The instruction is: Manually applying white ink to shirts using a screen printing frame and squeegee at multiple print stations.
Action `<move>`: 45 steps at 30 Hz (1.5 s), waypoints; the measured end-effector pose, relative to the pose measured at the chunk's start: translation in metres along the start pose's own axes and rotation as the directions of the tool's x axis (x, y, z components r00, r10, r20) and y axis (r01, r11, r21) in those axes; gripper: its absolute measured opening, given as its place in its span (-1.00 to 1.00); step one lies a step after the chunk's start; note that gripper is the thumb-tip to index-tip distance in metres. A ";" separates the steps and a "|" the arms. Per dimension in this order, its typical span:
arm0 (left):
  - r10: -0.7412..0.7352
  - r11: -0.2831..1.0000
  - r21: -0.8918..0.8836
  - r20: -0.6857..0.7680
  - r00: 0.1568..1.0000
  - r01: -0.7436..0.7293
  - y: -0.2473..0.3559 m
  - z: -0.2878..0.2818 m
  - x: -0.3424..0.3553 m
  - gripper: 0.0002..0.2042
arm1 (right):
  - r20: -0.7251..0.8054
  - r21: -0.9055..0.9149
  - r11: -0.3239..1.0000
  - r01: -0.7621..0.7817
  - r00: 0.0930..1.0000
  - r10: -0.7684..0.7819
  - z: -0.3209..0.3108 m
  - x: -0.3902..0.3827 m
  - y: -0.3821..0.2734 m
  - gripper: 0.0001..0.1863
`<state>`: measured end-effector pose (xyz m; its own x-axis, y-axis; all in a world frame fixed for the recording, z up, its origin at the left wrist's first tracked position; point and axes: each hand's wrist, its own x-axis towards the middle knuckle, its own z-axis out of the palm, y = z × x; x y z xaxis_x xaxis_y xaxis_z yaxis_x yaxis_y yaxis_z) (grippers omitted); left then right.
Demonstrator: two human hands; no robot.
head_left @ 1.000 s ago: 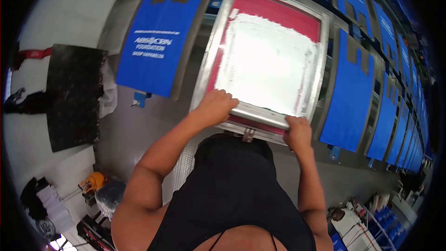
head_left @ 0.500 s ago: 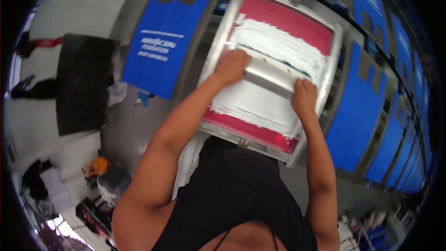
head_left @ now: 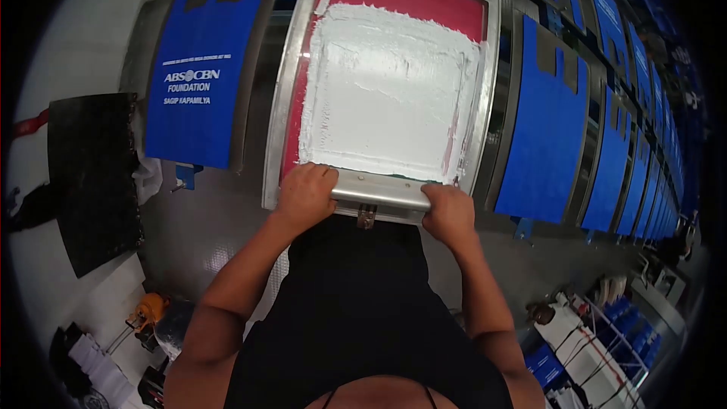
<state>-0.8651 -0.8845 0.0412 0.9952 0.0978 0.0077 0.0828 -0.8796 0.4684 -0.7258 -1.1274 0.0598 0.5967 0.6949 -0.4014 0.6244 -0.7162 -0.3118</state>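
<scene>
A screen-printing frame (head_left: 286, 106) with metal sides and red mesh lies in front of me. Thick white ink (head_left: 386, 98) covers most of its mesh, with ragged ridges along the edges. Across the near end of the frame rests a metal squeegee (head_left: 382, 189). My left hand (head_left: 304, 197) grips its left end, fingers curled over the top. At the other end my right hand (head_left: 449, 214) is closed on it the same way. The squeegee's blade edge is mostly hidden beneath its holder.
To the left, a blue printed fabric piece (head_left: 201, 68) lies on a board. More boards with blue fabric pieces (head_left: 541, 129) run in a row to the right. A black sheet (head_left: 95, 174) hangs at far left. Hinge clamps (head_left: 366, 216) sit on the frame's ends.
Both hands have pulled the squeegee from mid-screen to the frame's near end. White ink now lies in a broad, smoother layer behind it. The view has also turned and shifted.
</scene>
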 end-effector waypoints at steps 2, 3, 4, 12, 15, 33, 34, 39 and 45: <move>0.009 0.999 0.033 -0.018 1.000 -0.008 0.001 0.006 -0.010 -0.77 | -0.026 0.020 1.000 0.000 1.000 0.001 0.008 -0.010 0.003 -0.61; 0.005 0.997 0.080 -0.054 0.999 0.000 0.002 0.011 -0.016 -0.78 | -0.062 0.035 0.999 0.026 0.998 -0.024 0.015 -0.012 0.005 -0.56; -0.025 0.996 0.086 -0.058 0.998 0.030 0.007 0.020 -0.025 -0.77 | -0.093 0.048 0.998 0.041 0.995 -0.037 0.031 -0.020 0.007 -0.46; 0.037 0.986 0.165 -0.157 0.987 -0.011 -0.066 0.005 0.134 -0.82 | -0.299 -0.121 0.993 0.006 0.953 -0.043 -0.034 0.135 0.045 -0.77; -0.089 0.953 0.291 0.006 0.996 0.084 -0.079 -0.032 0.217 -0.85 | -0.255 -0.218 0.976 0.014 0.964 -0.071 -0.092 0.199 0.058 -0.75; -0.077 0.967 0.237 -0.064 0.995 0.091 -0.075 -0.006 0.166 -0.83 | -0.325 -0.136 0.990 0.045 0.942 -0.088 -0.044 0.159 0.053 -0.71; -0.120 0.954 0.277 -0.012 0.993 0.118 -0.068 -0.023 0.195 -0.85 | -0.228 -0.159 0.986 -0.057 0.973 0.020 -0.069 0.182 0.053 -0.67; -0.092 0.975 0.211 0.081 0.993 0.073 -0.072 -0.049 0.196 -0.76 | -0.156 -0.209 0.978 0.023 0.986 -0.056 -0.100 0.173 0.041 -0.69; 0.030 0.998 0.064 -0.024 0.999 -0.029 -0.007 0.010 -0.020 -0.65 | -0.238 0.083 0.984 0.157 0.962 -0.134 0.017 -0.006 0.000 -0.78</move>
<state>-0.8846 -0.8847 0.0289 0.9957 0.0823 0.0435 0.0573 -0.9099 0.4108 -0.7381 -1.1329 0.0480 0.6103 0.7797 -0.1399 0.6664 -0.6009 -0.4415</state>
